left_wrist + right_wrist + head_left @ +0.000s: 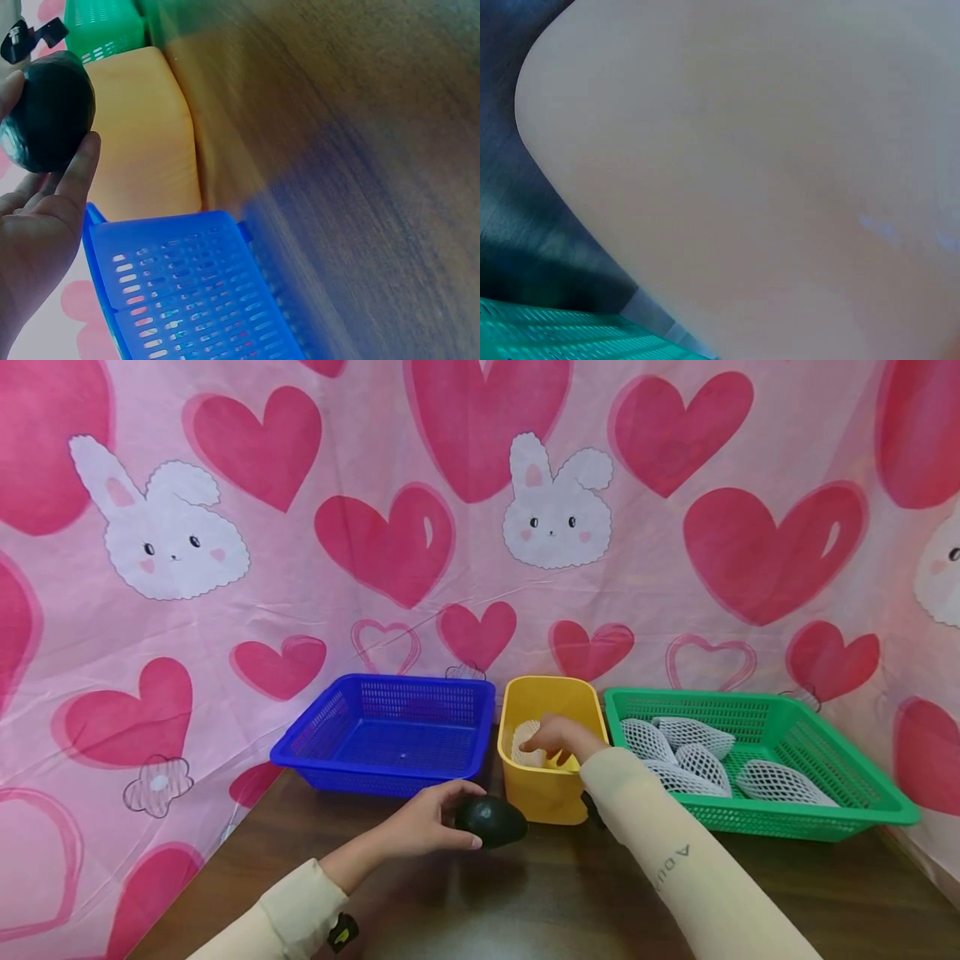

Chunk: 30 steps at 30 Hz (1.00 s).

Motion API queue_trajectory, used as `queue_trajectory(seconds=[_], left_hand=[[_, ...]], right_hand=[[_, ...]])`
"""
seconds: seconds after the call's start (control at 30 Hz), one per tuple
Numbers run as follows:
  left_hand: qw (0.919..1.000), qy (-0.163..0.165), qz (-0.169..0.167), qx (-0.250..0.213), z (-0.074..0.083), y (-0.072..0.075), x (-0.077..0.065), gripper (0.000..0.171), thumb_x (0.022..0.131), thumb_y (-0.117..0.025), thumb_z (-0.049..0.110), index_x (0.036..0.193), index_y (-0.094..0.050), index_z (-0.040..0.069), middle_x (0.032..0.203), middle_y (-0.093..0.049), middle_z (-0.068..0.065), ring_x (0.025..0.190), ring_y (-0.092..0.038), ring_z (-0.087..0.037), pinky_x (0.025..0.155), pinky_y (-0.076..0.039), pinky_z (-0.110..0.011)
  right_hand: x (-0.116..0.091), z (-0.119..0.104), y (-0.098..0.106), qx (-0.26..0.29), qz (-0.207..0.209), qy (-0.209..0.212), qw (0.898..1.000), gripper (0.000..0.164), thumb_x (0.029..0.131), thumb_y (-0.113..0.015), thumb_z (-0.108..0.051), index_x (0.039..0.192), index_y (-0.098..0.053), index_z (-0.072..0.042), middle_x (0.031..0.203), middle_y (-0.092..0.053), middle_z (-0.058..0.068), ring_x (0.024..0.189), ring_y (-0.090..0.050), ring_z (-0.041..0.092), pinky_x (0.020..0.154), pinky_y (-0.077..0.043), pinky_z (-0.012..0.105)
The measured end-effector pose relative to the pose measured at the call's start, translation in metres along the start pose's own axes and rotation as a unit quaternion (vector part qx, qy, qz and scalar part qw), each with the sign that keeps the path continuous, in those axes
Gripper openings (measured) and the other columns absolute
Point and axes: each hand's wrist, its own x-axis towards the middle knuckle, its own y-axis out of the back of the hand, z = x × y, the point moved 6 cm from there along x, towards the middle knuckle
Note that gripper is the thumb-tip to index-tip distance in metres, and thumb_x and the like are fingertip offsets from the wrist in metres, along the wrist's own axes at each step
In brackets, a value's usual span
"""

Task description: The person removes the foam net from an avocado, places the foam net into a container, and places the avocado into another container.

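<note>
My left hand (427, 817) grips a dark green avocado (491, 821) above the table, in front of the yellow bin (546, 797). In the left wrist view, thumb and fingers hold the avocado (54, 112) from opposite sides. My right hand (561, 737) reaches down into the yellow bin, its fingertips at a white foam net sleeve (527, 750). The bin's front wall hides the lower fingers, and I cannot tell whether they pinch the sleeve. A pale, blurred surface fills most of the right wrist view, where the right hand does not show.
A blue basket (411, 747) stands left of the yellow bin. To the right, a green basket (787, 818) holds several net-wrapped pieces (701, 764). All three stand on a brown wooden table (517, 910), before a pink heart-patterned cloth (337, 568).
</note>
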Motion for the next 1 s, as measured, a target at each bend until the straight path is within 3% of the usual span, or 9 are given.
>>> queue_trajectory(seconds=[0.27,0.5,0.63,0.8,1.0], left_hand=[[1.0,0.006,0.001,-0.001,0.001,0.004,0.0,0.053,0.08,-0.081,0.016,0.126,-0.056,0.009,0.115,-0.065,-0.003,0.103,-0.061,-0.016,0.085,-0.052,-0.029],[1.0,0.004,0.008,-0.001,0.004,0.01,-0.003,0.053,0.081,-0.08,0.015,0.127,-0.056,0.008,0.116,-0.064,-0.005,0.103,-0.061,-0.019,0.085,-0.053,-0.031],[0.9998,0.003,0.016,0.01,0.005,0.016,-0.004,0.053,0.081,-0.08,0.017,0.127,-0.055,0.01,0.116,-0.064,-0.005,0.102,-0.061,-0.02,0.084,-0.053,-0.032],[0.9992,0.0,0.032,0.024,0.006,0.027,-0.006,0.053,0.081,-0.08,0.02,0.128,-0.055,0.011,0.117,-0.063,-0.004,0.104,-0.06,-0.02,0.086,-0.053,-0.033],[0.9975,-0.015,0.063,0.029,0.01,0.046,-0.008,0.054,0.082,-0.08,0.019,0.128,-0.055,0.009,0.121,-0.062,-0.006,0.11,-0.06,-0.022,0.089,-0.051,-0.038]], right_hand=[[-0.008,-0.004,0.013,0.013,-0.003,0.044,0.999,0.035,0.09,-0.07,-0.027,0.098,-0.054,0.004,0.108,-0.057,0.016,0.104,-0.06,0.036,0.081,-0.054,0.045],[-0.017,-0.01,0.022,0.016,0.012,0.07,0.997,0.057,0.088,-0.071,-0.028,0.123,-0.048,0.01,0.118,-0.056,0.024,0.103,-0.061,0.036,0.08,-0.055,0.044],[-0.023,-0.015,0.026,0.015,0.03,0.088,0.996,0.065,0.088,-0.072,-0.03,0.131,-0.046,0.011,0.115,-0.06,0.022,0.101,-0.062,0.034,0.078,-0.055,0.042],[-0.034,-0.021,0.03,0.035,0.059,0.11,0.992,0.06,0.089,-0.071,-0.031,0.129,-0.05,0.008,0.106,-0.064,0.018,0.092,-0.065,0.031,0.079,-0.055,0.042],[-0.053,-0.027,0.03,0.086,0.099,0.15,0.98,0.046,0.09,-0.07,-0.028,0.121,-0.057,0.004,0.102,-0.067,0.014,0.085,-0.066,0.024,0.073,-0.057,0.035]])
